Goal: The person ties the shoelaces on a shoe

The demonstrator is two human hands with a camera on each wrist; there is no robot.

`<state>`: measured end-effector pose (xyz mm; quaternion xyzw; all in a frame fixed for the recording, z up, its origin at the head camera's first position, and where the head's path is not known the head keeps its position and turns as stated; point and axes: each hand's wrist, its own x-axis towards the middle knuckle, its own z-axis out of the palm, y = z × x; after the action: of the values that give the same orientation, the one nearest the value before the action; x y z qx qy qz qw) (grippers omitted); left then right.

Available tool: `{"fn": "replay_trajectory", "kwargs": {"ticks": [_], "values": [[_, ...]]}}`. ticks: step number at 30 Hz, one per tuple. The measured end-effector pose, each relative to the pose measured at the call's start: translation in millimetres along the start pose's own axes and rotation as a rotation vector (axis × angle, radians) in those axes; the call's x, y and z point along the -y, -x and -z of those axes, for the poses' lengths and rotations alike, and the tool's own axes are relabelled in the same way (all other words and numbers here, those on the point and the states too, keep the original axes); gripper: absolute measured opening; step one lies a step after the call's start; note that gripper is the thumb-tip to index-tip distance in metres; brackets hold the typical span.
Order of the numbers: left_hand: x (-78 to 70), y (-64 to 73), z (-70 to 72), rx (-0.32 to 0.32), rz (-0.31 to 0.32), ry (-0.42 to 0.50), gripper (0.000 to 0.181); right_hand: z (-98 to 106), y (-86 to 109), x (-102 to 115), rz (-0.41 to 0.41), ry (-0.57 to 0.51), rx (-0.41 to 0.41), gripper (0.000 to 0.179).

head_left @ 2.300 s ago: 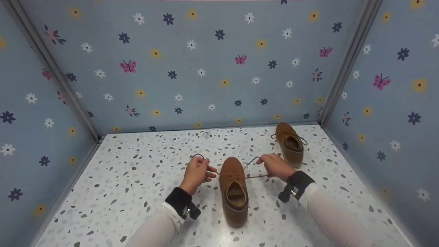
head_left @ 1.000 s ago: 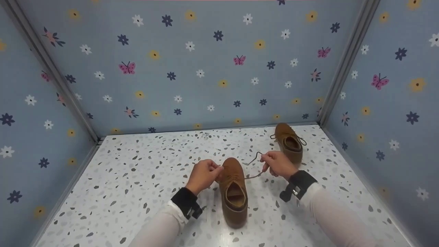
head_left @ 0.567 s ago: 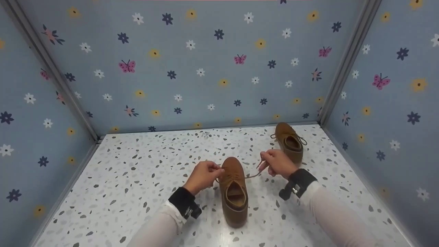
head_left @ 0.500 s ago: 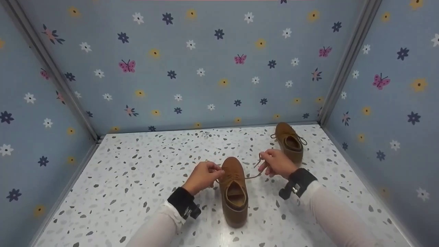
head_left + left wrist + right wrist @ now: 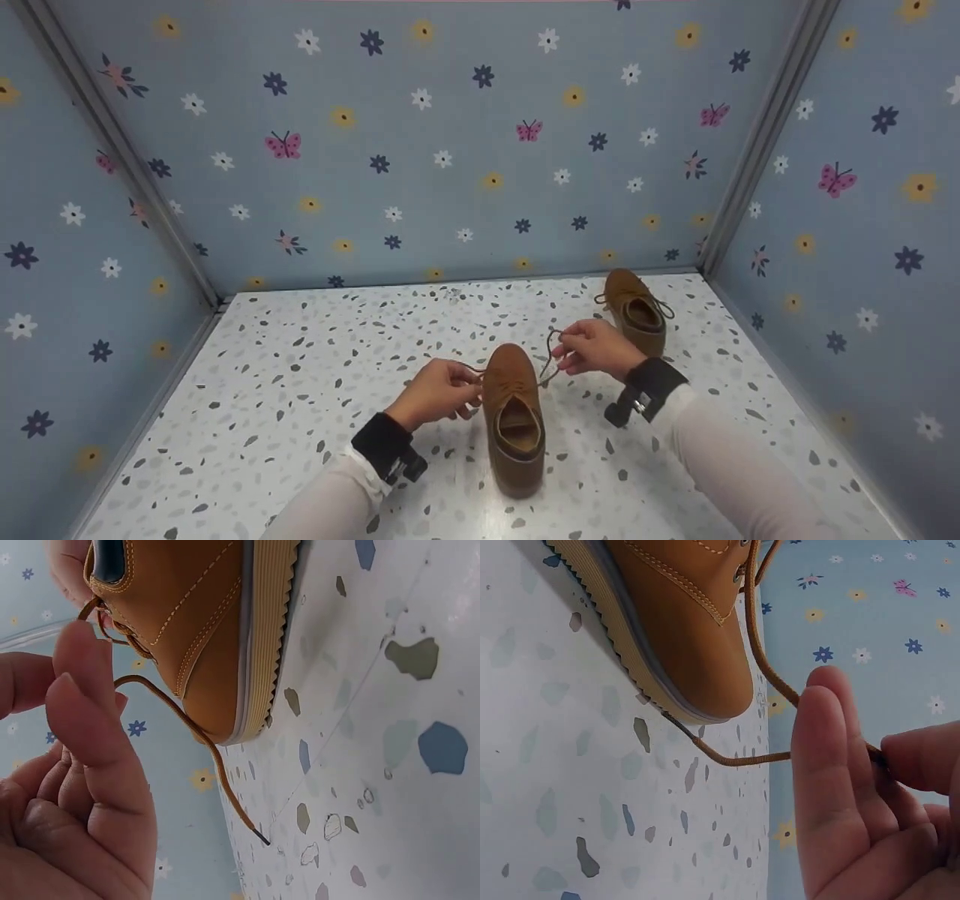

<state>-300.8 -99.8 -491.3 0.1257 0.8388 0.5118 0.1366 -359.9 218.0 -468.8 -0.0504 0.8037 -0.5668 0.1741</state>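
Note:
A tan lace-up shoe stands on the speckled surface between my two hands, toe pointing away. My left hand, close to its left side, pinches one end of the shoelace; the tipped end hangs down past the toe in the left wrist view. To the right of the toe, my right hand holds the other shoelace end between thumb and fingers, partly hidden behind the fingertips. In the right wrist view that lace runs from the eyelets to the fingers, and its dark tip lies by the sole.
A second tan shoe, its lace tied in a bow, stands at the back right, just beyond my right hand. Blue flower-patterned panels enclose the white speckled surface at the back and both sides.
My left hand has drawn back left from over the shoe's front, the lace trailing from it. My right hand has moved slightly left and away, its lace now bent closer to the shoe.

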Motion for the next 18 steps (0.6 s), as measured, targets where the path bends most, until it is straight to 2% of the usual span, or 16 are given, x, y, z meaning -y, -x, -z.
{"fn": "replay_trajectory", "kwargs": {"ticks": [4,8,13,15,18], "values": [[-2.2,1.7,-2.7,-0.018,-0.020,-0.030,0.030,-2.7,-6.0,11.0,0.060,0.049,-0.067,0.022],[-4.2,3.0,-6.1,-0.046,-0.067,-0.078,0.019,-9.2,-15.0,26.0,0.120,0.103,-0.121,0.022],[-7.0,4.1,-8.2,-0.070,-0.143,-0.134,0.013,-28.2,-22.9,48.8,0.207,0.245,-0.159,0.019],[-8.2,4.6,-8.4,-0.081,-0.164,-0.152,0.014,-37.4,-25.4,56.0,0.253,0.321,-0.137,0.018],[-9.4,5.2,-8.8,-0.097,-0.191,-0.164,0.014,-49.3,-26.2,63.2,0.322,0.438,-0.009,0.020]]}}
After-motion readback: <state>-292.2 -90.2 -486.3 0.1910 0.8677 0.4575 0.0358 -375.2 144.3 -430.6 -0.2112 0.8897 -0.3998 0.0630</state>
